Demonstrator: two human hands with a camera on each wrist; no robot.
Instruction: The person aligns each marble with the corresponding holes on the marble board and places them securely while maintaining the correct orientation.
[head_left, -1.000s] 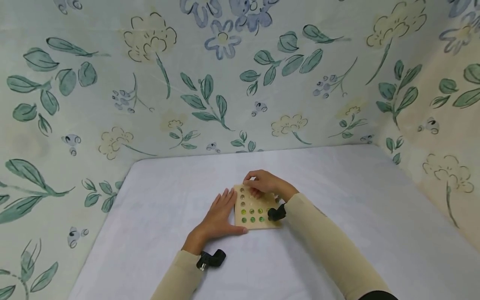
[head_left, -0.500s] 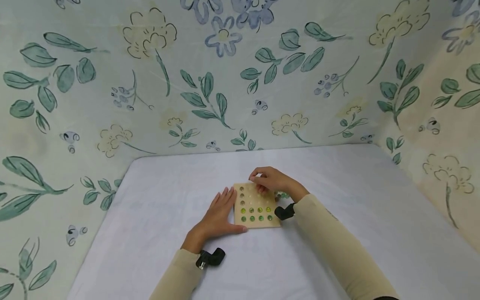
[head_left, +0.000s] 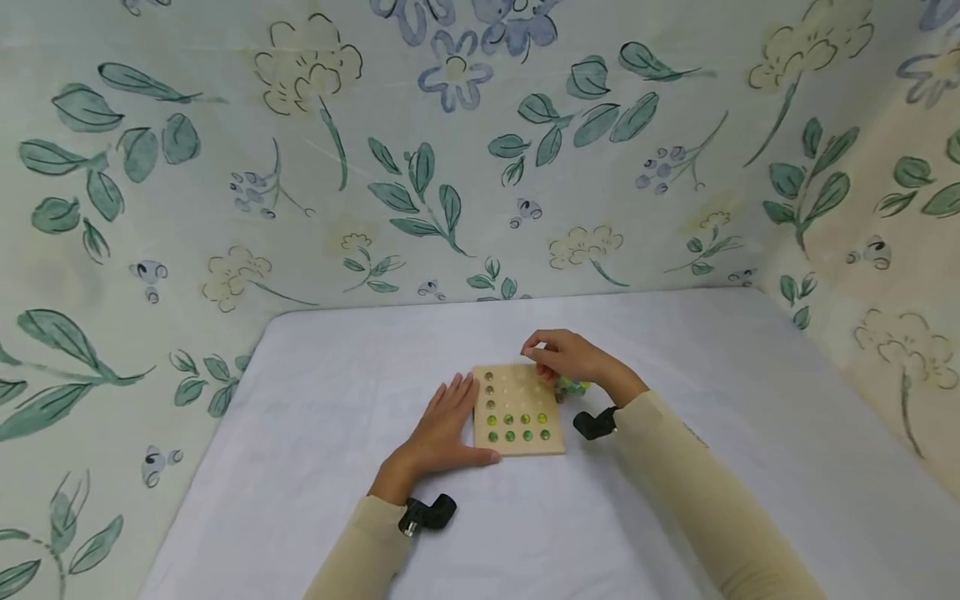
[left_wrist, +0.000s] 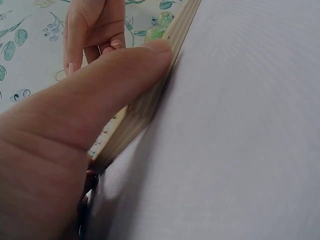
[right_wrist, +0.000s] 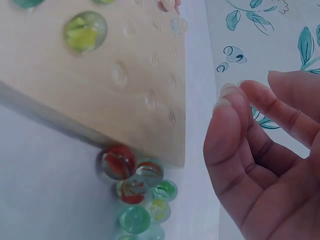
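A square wooden board with round hollows lies mid-table. Its two near rows hold yellow-green marbles and green marbles, and several marbles fill the left column. My left hand rests along the board's left side, fingers straight, thumb against the near edge. Over the far right corner hovers my right hand, fingers loosely bent, a gap before the thumb and nothing visible between them in the right wrist view. Loose marbles, green, yellow and red-streaked, lie below it against the board's right side.
White cloth covers the table. A floral fabric backdrop rises behind its far edge and along the sides. Each wrist carries a small black camera, such as the right camera.
My right hand has drifted right, from over the board's far hollows to its far right corner, uncovering empty hollows and the loose marbles. My left hand stays in place on the board.
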